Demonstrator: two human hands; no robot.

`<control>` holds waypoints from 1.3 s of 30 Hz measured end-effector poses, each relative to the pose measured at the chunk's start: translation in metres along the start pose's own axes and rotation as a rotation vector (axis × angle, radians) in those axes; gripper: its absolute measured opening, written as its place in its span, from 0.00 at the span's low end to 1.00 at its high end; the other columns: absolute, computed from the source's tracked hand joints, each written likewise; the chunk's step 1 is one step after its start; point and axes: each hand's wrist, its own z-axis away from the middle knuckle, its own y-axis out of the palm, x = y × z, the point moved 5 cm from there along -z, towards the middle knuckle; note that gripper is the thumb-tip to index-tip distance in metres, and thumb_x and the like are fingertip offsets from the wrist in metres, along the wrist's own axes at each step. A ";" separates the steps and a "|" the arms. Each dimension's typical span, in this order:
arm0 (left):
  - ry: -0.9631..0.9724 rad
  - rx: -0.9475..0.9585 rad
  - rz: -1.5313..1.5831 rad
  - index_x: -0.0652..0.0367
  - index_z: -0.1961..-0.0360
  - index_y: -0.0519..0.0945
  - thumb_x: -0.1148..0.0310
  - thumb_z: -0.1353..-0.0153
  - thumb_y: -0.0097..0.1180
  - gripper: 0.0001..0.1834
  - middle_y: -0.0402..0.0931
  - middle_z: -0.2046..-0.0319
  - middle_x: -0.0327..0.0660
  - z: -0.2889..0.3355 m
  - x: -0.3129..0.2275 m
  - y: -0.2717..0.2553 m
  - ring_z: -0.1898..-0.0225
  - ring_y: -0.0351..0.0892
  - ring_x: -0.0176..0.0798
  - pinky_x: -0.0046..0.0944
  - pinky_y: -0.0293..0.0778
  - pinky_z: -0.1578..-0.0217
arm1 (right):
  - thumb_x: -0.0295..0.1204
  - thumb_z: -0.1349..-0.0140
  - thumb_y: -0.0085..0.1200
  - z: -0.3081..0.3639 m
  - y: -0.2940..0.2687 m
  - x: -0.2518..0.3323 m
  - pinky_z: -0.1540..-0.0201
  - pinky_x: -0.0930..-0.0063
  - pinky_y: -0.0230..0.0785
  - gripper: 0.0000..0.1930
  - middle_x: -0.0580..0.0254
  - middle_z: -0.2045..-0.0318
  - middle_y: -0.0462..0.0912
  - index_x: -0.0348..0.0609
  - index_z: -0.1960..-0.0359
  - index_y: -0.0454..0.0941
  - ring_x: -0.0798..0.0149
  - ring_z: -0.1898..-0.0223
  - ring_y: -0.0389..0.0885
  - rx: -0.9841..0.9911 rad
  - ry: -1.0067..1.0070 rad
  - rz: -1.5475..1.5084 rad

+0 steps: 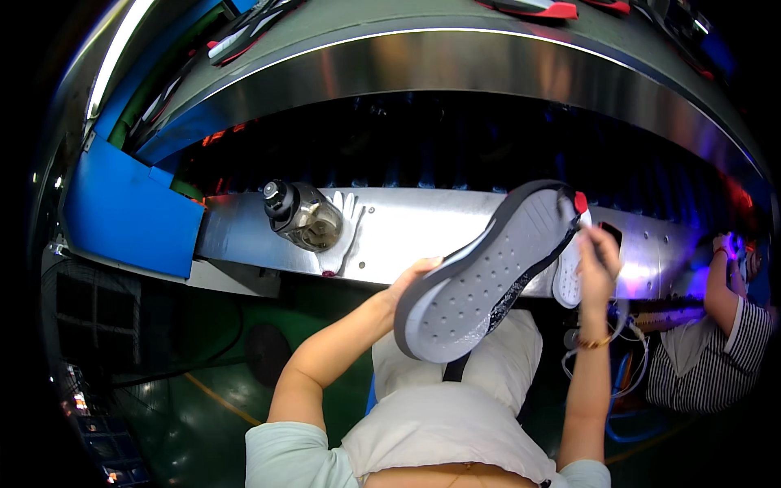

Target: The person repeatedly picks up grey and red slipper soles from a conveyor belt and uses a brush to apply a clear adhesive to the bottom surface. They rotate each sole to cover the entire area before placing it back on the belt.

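A large grey shoe sole (pixel 480 285) with a dark rim, small dimples and a wet-looking shiny patch is held up, tilted, in front of me. My left hand (pixel 415 281) is closed on its left edge, with most of the fingers hidden behind it. My right hand (pixel 598 254) is just right of the sole's far end, beside a red tab (pixel 580 202). Its fingers are curled and blurred, perhaps around a thin tool whose kind I cannot make out. Behind the sole, a white dimpled piece (pixel 567 278) lies on the metal ledge (pixel 423 236).
A clear bottle with a black lid (pixel 305 215) stands on the ledge over a white glove (pixel 348 232). Beyond, a conveyor belt (pixel 407 15) carries several soles. A dark flat object (pixel 608 236) lies by my right hand. At the right sits a co-worker in a striped top (pixel 708 358).
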 end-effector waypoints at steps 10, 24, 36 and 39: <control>0.494 0.192 -0.311 0.63 0.45 0.56 0.48 0.47 0.42 0.35 0.57 0.48 0.52 0.040 -0.147 0.110 0.46 0.53 0.49 0.47 0.52 0.46 | 0.24 0.46 0.49 0.041 -0.028 0.023 0.79 0.86 0.59 0.11 0.37 0.59 0.74 0.35 0.60 0.69 0.77 0.88 0.64 0.257 0.187 -1.010; 1.226 -0.290 -0.028 0.52 0.37 0.38 0.44 0.46 0.37 0.41 0.37 0.36 0.46 -0.015 -0.306 0.146 0.36 0.40 0.49 0.51 0.36 0.40 | 0.25 0.42 0.44 0.063 -0.036 -0.018 0.80 0.82 0.56 0.10 0.45 0.57 0.74 0.36 0.59 0.69 0.75 0.85 0.64 0.131 0.419 -1.016; 1.516 -0.463 -2.435 0.58 0.70 0.78 0.54 0.48 0.53 0.17 0.75 0.70 0.41 -0.103 -0.233 0.240 0.69 0.74 0.42 0.38 0.64 0.60 | 0.23 0.44 0.47 0.059 -0.018 -0.012 0.79 0.84 0.59 0.07 0.48 0.63 0.77 0.35 0.64 0.72 0.74 0.84 0.66 0.084 0.479 -1.005; 1.770 -0.440 -2.322 0.55 0.78 0.79 0.58 0.48 0.54 0.12 0.76 0.77 0.34 -0.079 -0.224 0.243 0.74 0.73 0.37 0.34 0.62 0.63 | 0.23 0.43 0.46 0.060 -0.026 -0.016 0.79 0.83 0.58 0.07 0.50 0.63 0.77 0.36 0.63 0.72 0.74 0.83 0.67 0.046 0.501 -1.003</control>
